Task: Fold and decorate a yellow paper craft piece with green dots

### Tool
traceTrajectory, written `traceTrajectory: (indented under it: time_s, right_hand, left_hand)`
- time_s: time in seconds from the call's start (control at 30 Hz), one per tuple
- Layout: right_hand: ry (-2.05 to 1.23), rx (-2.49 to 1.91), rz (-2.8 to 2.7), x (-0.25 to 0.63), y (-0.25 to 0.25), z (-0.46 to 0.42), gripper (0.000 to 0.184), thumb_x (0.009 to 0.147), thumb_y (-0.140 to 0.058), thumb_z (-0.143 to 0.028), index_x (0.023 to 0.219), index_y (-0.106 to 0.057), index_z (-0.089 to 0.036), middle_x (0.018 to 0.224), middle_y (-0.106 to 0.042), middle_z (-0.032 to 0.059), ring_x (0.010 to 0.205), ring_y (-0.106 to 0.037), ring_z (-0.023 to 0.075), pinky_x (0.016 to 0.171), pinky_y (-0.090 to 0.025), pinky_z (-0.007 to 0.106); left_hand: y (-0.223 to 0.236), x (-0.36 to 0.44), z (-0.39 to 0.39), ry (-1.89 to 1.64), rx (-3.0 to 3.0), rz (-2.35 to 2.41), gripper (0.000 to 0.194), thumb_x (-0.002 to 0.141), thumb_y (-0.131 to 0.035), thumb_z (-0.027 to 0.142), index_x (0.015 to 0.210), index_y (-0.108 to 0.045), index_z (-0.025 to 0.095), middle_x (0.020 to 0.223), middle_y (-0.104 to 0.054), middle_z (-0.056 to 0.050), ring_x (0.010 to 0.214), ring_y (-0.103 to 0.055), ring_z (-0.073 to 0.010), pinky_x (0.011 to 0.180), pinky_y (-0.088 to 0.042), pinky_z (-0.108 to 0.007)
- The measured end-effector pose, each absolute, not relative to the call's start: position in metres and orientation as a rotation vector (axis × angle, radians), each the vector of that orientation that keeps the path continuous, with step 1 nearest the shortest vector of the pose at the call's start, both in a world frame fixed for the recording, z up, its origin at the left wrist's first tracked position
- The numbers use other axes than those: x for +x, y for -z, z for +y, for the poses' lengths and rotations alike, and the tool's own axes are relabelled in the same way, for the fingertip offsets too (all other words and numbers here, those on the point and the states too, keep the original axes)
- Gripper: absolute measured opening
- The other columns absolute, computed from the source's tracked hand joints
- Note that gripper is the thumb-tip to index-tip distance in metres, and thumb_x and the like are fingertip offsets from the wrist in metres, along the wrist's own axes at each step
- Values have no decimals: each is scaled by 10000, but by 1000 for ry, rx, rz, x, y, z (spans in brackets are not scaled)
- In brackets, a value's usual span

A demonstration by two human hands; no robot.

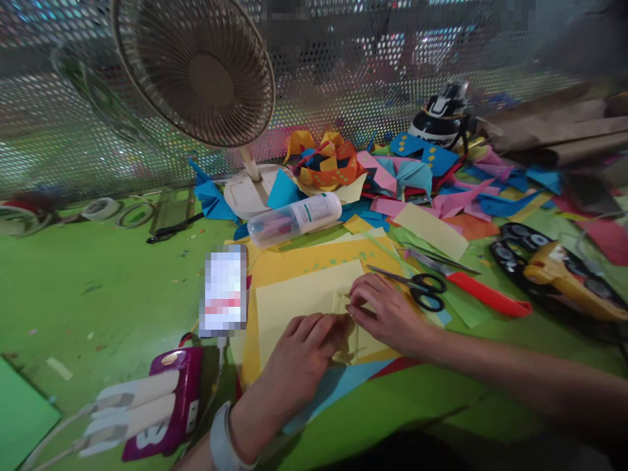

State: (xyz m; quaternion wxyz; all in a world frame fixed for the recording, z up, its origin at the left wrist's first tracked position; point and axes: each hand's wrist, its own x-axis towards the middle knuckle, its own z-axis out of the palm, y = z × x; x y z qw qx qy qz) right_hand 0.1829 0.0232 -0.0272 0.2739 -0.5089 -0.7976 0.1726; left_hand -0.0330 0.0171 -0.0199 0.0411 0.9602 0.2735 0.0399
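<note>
A small piece of folded pale yellow paper (342, 302) lies between my hands, on top of a larger pale yellow sheet (284, 304). My left hand (304, 353) comes in from the lower left, its curled fingers closed on the paper's near side and hiding part of it. From the right, my right hand (385, 313) pinches the paper's right edge with thumb and bent forefinger. Just beyond the right wrist rest black-handled scissors (426, 290). A knife with a red handle (485, 294) lies farther right.
A phone (223, 294) and a purple power strip (179, 392) with white chargers are at left. Behind are a desk fan (210, 78), a clear bottle (297, 218) lying down, heaped coloured paper (412, 176) and a black drink bottle (439, 118). A yellow-and-black object (554, 271) stands right.
</note>
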Motion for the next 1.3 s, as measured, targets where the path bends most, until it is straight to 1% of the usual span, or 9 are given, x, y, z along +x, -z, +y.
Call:
traceTrajectory:
  time_s: [0.37,0.53,0.67,0.73,0.8,0.9,1.03,1.2,1.3]
  right_hand:
    - [-447,-1405,-2172,183,26,22,62,863,-515,-170,815,-483,-192,883,-552,52,863,-523,201,779,-422,346]
    - [-436,-1432,-2203,182,25,21,53,882,-506,-184,831,-490,-187,902,-560,59,878,-517,211,798,-419,367]
    - [-502,-1427,-2130,185,30,22,32,888,-517,-214,869,-502,-192,912,-568,64,899,-519,215,811,-421,378]
    - [-612,-1406,-2043,189,31,25,47,886,-517,-231,854,-512,-196,895,-568,54,880,-532,198,784,-437,350]
    - [-785,-1427,-1911,194,28,28,87,873,-532,-279,847,-520,-197,848,-571,35,792,-552,166,691,-457,292]
    - [-1020,-1531,-1814,199,17,35,175,811,-592,-355,822,-532,-191,732,-583,0,645,-551,131,552,-432,233]
    - [-1152,-1657,-2069,197,1,46,176,718,-653,-332,678,-572,-181,597,-605,-14,557,-559,124,505,-402,219]
    - [-1526,-1619,-2035,196,2,59,197,712,-640,-351,665,-590,-166,527,-611,-8,483,-597,134,455,-444,209]
    - [-1655,-1561,-1975,198,7,64,214,698,-648,-354,634,-584,-160,514,-614,1,479,-610,142,446,-469,211]
  left_hand:
    - [17,-32,19,-75,2923,839,457,827,-469,111,1281,-470,170,1276,-502,-77,1119,-447,-233,923,-371,-362]
    - [16,-31,19,-55,2933,836,441,828,-461,101,1266,-479,152,1272,-501,-84,1112,-447,-238,923,-377,-377]
    - [14,-29,18,-37,2953,824,440,832,-456,95,1268,-469,151,1246,-513,-88,1095,-459,-245,902,-389,-378]
    - [14,-29,17,-40,2953,828,464,826,-456,82,1285,-448,151,1241,-514,-90,1095,-462,-245,897,-390,-375]
    - [14,-29,17,-40,2946,835,494,821,-459,71,1306,-424,160,1238,-515,-86,1093,-466,-244,889,-391,-373]
    - [16,-29,17,-47,2942,850,490,838,-468,81,1313,-415,188,1249,-510,-71,1091,-468,-246,872,-395,-372]
    - [17,-29,17,-68,2941,855,381,876,-489,139,1253,-472,189,1251,-504,-68,1077,-463,-247,863,-395,-372]
    - [15,-27,16,-33,2924,864,325,902,-464,143,1225,-489,157,1178,-538,-64,1022,-474,-234,835,-407,-365]
    - [13,-26,16,-2,2925,869,298,920,-434,158,1209,-505,171,1177,-536,-61,1017,-474,-236,833,-406,-369]
